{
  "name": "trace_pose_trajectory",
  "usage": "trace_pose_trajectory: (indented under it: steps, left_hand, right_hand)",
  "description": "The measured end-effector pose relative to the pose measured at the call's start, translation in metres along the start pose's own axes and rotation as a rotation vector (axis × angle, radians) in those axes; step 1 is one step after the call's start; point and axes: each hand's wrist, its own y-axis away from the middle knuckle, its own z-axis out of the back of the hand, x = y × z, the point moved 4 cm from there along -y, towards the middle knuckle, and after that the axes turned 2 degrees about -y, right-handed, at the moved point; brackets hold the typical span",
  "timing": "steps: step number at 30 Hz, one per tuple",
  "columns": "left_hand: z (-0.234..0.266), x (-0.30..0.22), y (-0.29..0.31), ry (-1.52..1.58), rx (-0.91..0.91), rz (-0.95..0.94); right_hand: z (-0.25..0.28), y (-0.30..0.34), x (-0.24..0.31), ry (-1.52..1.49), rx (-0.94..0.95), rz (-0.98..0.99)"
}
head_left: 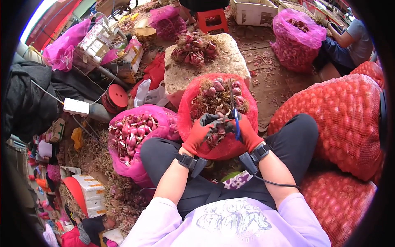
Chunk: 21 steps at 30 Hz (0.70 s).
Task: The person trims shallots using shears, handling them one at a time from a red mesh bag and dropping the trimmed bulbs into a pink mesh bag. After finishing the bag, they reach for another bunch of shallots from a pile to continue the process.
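My right hand (243, 131), in a red glove with dark fingers, is closed around scissors with blue handles (237, 123). Their blades (231, 94) point away from me, over an open red mesh sack (187, 103). Beside it, my left hand (202, 132), gloved alike, has its fingers curled in; whatever they grip is hidden. Both hands are above the sack, between my knees. Inside lie purple-red shallots (218, 85) with dry roots and stalks (201, 105), partly covered by my hands.
A pink mesh sack of shallots (132, 136) stands at my left knee. Ahead, a shallot pile (196, 48) rests on a pale block (234, 51). Large full red mesh sacks (329, 119) crowd my right side. Another person (356, 43) sits at the far right beside a pink sack (297, 43).
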Motion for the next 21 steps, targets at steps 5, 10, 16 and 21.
trace_pose_trajectory:
  steps: [5,10,16,21]
  left_hand:
    - [0.001,0.002,0.002,0.331,-0.039,0.158]
    - [-0.006,-0.007,0.004,0.141,0.039,0.194]
    - [0.006,0.0,-0.001,0.071,-0.114,-0.014]
    - [0.009,0.005,0.002,0.1,-0.241,0.175]
  right_hand:
    - [0.012,-0.009,-0.004,0.166,-0.01,0.03]
    - [0.009,-0.002,-0.007,0.154,0.085,-0.066]
    - [-0.015,0.005,-0.001,0.139,0.14,0.004]
    - [0.0,0.001,-0.008,0.073,0.079,0.004]
